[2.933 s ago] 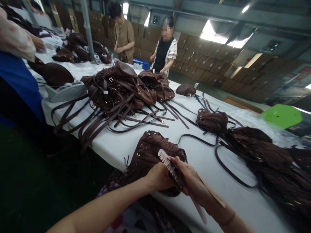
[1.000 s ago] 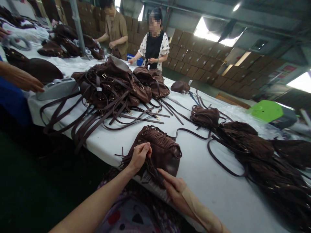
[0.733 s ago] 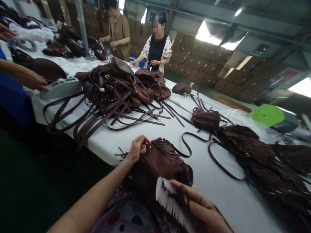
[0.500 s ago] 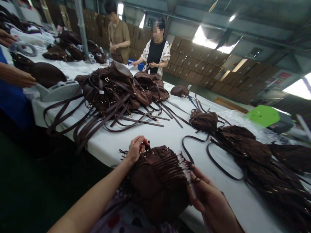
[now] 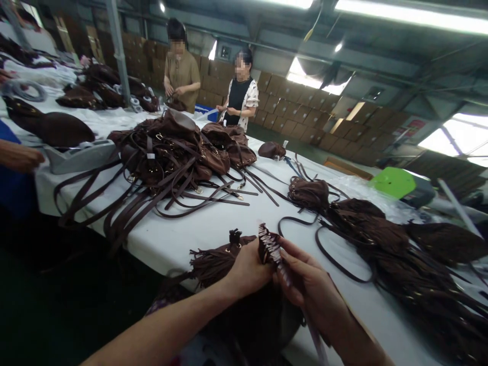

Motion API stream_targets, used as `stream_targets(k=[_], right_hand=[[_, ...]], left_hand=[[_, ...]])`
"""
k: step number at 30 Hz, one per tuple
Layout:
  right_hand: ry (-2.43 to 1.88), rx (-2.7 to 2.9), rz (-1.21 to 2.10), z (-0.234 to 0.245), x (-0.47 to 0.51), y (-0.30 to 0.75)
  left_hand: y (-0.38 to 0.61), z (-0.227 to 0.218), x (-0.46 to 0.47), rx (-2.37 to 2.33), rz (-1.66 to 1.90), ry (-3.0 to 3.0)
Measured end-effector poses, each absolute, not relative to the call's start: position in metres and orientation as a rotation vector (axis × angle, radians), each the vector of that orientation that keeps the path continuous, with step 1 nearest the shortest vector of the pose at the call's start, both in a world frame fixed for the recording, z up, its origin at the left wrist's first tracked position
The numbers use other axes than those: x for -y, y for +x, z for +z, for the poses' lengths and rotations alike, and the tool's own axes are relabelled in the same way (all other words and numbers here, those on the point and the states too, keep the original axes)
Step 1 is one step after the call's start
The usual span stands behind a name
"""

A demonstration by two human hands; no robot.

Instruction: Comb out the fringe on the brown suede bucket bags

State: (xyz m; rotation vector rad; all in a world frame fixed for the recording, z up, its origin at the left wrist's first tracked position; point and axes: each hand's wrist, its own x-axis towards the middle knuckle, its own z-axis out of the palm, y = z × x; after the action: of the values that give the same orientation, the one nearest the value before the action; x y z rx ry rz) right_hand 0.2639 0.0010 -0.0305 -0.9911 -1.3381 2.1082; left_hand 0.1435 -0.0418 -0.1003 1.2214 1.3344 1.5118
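A dark brown fringed drawstring bag (image 5: pixel 219 259) leans at the table's front edge, before my body. Its fringe spreads to the left, and a dark cord end stands up by the metal eyelets. My left hand (image 5: pixel 247 269) is closed on the bag's fringe near its right side, its fingertips partly hidden. My right hand (image 5: pixel 310 284) pinches a strip with pale streaks (image 5: pixel 271 246), dark between the streaks; its exact kind I cannot make out. Both hands meet at this strip. A pale ribbon-like tail (image 5: pixel 314 338) hangs below my right hand.
A heap of brown bags (image 5: pixel 163 147) with long straps lies across the white table (image 5: pixel 183 236). More fringed bags (image 5: pixel 381 229) line the right side, near a green and grey device (image 5: pixel 396 185). Two people stand behind; another person's hand (image 5: pixel 19 156) is at left.
My left hand has left the cord at the bag's eyelets and moved right to the streaked strip. The strip is now bunched between both hands. The view has shifted slightly.
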Motion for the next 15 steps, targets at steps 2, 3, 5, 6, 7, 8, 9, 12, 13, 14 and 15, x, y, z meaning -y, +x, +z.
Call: stream_targets(k=[2,3,5,6,7,8,9,12,13,14,15], right_hand=[[-1.026,1.316,2.148,-0.038,-0.001,0.262],[-1.055,1.303,2.170,-0.044,0.000,0.262],[-1.128,1.257,2.190,-0.056,0.006,0.266],[-1.168,1.226,2.186,-0.062,0.010,0.269],[-1.209,1.197,2.177,-0.068,0.013,0.272],[-1.247,1.171,2.173,-0.073,0.017,0.276],[-1.279,1.147,2.175,-0.077,0.020,0.280],[-1.364,1.093,2.189,-0.085,0.026,0.293],[-1.386,1.083,2.182,-0.087,0.027,0.297],[-1.399,1.094,2.161,-0.088,0.029,0.300],[-1.407,1.129,2.127,-0.090,0.030,0.303]], left_hand=[[0.144,-0.116,0.022,-1.700,1.419,1.281],[0.141,-0.125,0.013,-1.874,1.323,1.332],[0.134,-0.142,-0.004,-2.128,1.120,1.420],[0.131,-0.150,-0.010,-2.213,1.045,1.447],[0.128,-0.157,-0.016,-2.274,0.991,1.461],[0.128,-0.164,-0.021,-2.306,0.953,1.473],[0.128,-0.170,-0.025,-2.310,0.930,1.493],[0.133,-0.185,-0.034,-2.288,0.879,1.566],[0.134,-0.189,-0.037,-2.281,0.866,1.585],[0.136,-0.192,-0.039,-2.273,0.854,1.601],[0.136,-0.195,-0.042,-2.264,0.846,1.616]])
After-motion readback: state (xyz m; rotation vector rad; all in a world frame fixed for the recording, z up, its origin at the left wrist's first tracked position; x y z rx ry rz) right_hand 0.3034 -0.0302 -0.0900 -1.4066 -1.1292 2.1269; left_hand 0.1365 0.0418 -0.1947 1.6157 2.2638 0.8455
